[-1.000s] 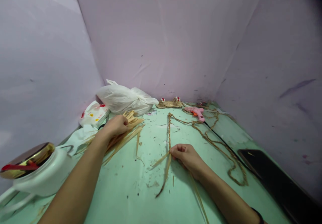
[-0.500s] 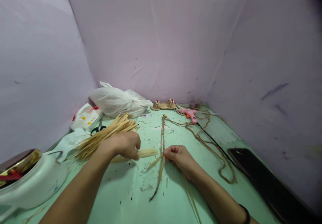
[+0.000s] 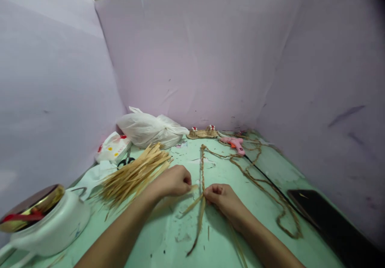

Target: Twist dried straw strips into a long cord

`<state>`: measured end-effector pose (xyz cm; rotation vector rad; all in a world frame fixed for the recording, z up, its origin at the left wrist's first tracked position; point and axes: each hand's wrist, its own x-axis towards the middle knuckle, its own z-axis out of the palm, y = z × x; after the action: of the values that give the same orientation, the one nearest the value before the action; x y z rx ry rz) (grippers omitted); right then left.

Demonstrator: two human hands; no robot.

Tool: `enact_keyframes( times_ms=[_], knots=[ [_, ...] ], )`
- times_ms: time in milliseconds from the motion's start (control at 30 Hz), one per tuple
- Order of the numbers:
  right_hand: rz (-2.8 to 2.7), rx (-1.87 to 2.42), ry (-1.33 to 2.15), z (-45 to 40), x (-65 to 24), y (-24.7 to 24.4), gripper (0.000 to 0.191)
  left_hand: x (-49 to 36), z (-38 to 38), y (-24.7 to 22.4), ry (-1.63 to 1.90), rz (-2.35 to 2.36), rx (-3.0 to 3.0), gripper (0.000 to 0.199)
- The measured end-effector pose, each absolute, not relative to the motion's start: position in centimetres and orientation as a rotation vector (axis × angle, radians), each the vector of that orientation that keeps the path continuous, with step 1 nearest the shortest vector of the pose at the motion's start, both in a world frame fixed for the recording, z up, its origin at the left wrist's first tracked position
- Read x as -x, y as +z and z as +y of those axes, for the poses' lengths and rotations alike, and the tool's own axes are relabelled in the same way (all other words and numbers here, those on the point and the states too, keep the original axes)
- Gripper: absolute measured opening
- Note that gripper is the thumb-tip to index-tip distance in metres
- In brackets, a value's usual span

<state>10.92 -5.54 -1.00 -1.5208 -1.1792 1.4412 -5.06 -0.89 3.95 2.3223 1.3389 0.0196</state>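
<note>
A thin braid (image 3: 202, 168) of dried plant strips runs upright down the table's middle. My right hand (image 3: 224, 199) pinches its lower end, where loose strands (image 3: 199, 226) fan out toward me. Just left of it, my left hand (image 3: 177, 181) is closed on a pale dried strip (image 3: 195, 188), whose tip pokes out toward the braid, apart from it or just touching; I cannot tell which. Behind my left forearm lies a bundle of dried strips (image 3: 135, 175). From the braid's top, a longer plaited cord (image 3: 255, 178) winds off to the right.
A pink glue gun (image 3: 236, 144) lies at the back right, its black cable running forward to a dark phone-like slab (image 3: 325, 224). At left are a white pot (image 3: 57, 228), scissors (image 3: 125, 161) and a tissue pack (image 3: 113, 147). A white plastic bag (image 3: 150, 127) and woven straw piece (image 3: 203, 133) sit behind.
My left hand has come right, bringing the pale strip closer to the braid. My right hand keeps its pinch. The head view has tilted up and turned slightly left.
</note>
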Motion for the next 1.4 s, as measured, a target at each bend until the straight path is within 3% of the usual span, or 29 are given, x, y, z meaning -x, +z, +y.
enact_keyframes(
  times_ms=[167, 600, 833, 1000, 1400],
  knots=[
    [-1.168, 1.519, 1.434, -5.6, -11.0, -0.9, 0.012, 4.5, -0.5, 2.7, 0.004, 1.203, -1.981, 0.021],
    [-1.143, 1.493, 1.426, -5.5, -11.2, -1.1, 0.009, 3.9, -1.7, 3.5, -0.038, 1.227, -2.178, 0.016],
    [-1.161, 1.464, 1.421, -5.4, -11.2, -1.5, 0.010, 4.3, -1.1, 3.4, 0.018, 1.179, -1.885, 0.009],
    [-1.166, 1.451, 1.418, -5.3, -11.3, -1.8, 0.009, 4.3, -0.6, 2.6, 0.146, 1.201, -1.606, 0.015],
    [-1.159, 1.440, 1.430, -5.3, -11.3, -1.7, 0.009, 3.6, -1.1, 2.6, 0.123, 1.244, -1.626, 0.014]
  ],
)
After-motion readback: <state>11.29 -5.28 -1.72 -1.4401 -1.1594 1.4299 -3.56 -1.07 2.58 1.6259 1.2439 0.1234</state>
